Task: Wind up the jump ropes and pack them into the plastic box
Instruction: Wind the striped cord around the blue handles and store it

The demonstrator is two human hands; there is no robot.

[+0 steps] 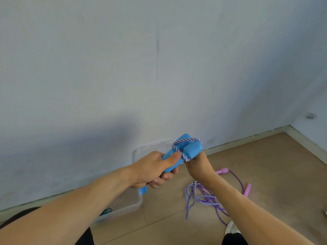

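Note:
My left hand (pixel 154 169) grips the two blue handles (pixel 187 147) of a jump rope, thumb laid along them. Its purple-and-white striped cord (pixel 178 151) makes one loop around the handles' upper ends. My right hand (pixel 198 165) pinches that cord just beside the handles. The rest of the striped cord (pixel 190 197) hangs down from my right hand to the floor. A clear plastic box (pixel 137 200) stands on the floor below and behind my left hand, partly hidden by my arm. A second rope, purple with pink handles (pixel 246 190), lies on the floor to the right.
A white wall rises straight ahead and meets the brown wooden floor (pixel 265 165) at a pale skirting board. Something teal (pixel 106 211) lies inside the box. My dark-clothed knees show at the bottom edge, and a white shoe (pixel 232 227) sits at lower right.

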